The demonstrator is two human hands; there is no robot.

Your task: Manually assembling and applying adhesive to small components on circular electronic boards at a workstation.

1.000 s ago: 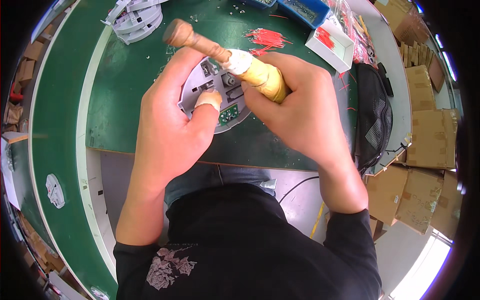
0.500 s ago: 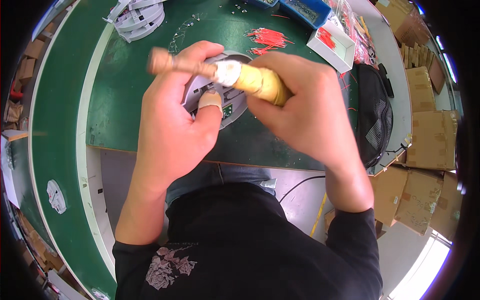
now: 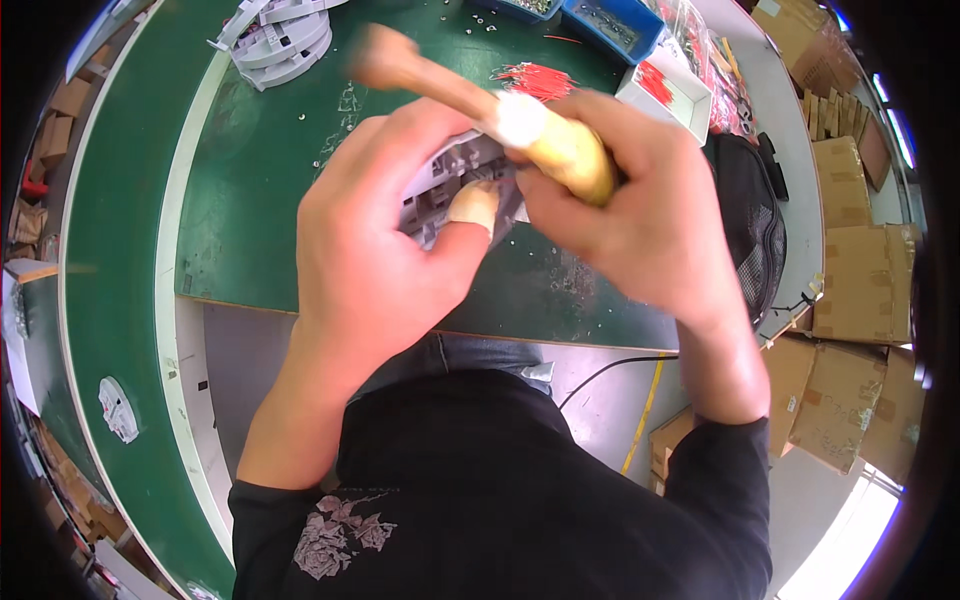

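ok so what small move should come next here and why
Perhaps the left hand should ease its wrapped thumb back toward the edge of the grey part without letting go: that thumb lies across the part's inner side, close to the right hand, whose fingers grip the yellow-and-brown tool.

You wear a black short-sleeved top (image 3: pixel 520 480), its sleeves (image 3: pixel 725 475) at four and half past seven o'clock, leaving your forearms (image 3: pixel 310 425) bare. At seven o'clock the fabric carries a print (image 3: pixel 340 537) of greyish-pink roses, with faint lettering above, too dim to make out. Blue jeans (image 3: pixel 465 352) show at six, near the centre. A beige wrap (image 3: pixel 473 204) rings your left hand's (image 3: pixel 375 240) thumb (image 3: pixel 462 250).
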